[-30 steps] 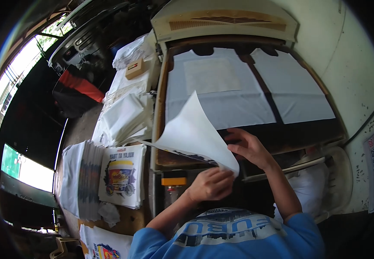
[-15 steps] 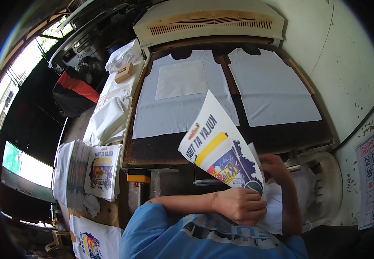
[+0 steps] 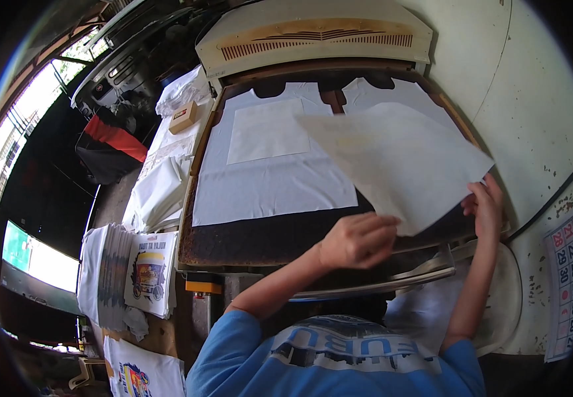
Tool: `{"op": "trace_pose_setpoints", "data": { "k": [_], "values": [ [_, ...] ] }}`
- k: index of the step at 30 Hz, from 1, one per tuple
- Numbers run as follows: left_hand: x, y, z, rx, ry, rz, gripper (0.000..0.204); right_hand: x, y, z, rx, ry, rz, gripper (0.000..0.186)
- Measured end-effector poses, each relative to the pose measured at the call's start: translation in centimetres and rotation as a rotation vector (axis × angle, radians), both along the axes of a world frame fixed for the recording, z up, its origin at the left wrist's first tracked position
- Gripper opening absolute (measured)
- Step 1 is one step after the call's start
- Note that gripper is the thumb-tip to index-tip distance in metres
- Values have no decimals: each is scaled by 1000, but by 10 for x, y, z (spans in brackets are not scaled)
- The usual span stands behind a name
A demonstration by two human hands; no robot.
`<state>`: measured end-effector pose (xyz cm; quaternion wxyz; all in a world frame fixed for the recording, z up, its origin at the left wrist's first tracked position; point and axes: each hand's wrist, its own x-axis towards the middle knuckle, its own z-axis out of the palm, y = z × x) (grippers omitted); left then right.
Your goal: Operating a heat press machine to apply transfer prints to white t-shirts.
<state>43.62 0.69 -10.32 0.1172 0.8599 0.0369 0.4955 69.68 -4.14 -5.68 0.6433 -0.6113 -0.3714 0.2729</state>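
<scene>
My left hand pinches the lower left corner of a large white paper sheet, while my right hand holds its right edge. The sheet shows its plain back, with faint colour through it, and spreads above the right-hand white fabric piece on the dark press bed. Beside it, the left-hand fabric piece lies on the bed with a white square sheet on top.
The press hood stands behind. At left are folded white sheets, a small box, printed stacks and a yellow box. A wall, plastic chair and calendar are at right.
The sheet turned from printed face to plain back and rose forward over the right fabric piece. My hands moved up and apart, the right one farther right.
</scene>
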Motion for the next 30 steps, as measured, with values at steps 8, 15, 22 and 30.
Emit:
{"op": "trace_pose_setpoints", "data": {
  "k": [8, 15, 22, 30],
  "values": [
    [104, 114, -65, -811, -32, 276, 15, 122, 110, -97, 60, 244, 33, 11],
    [196, 196, -104, -918, 5, 494, 20, 199, 197, -148, 85, 390, 12, 8],
    [238, 237, -154, -1006, -2, 697, 23, 242, 243, -207, -67, 419, -12, 7],
    [250, 279, -185, -839, 57, 884, 24, 285, 270, -216, -77, 280, -116, 18]
  ]
}}
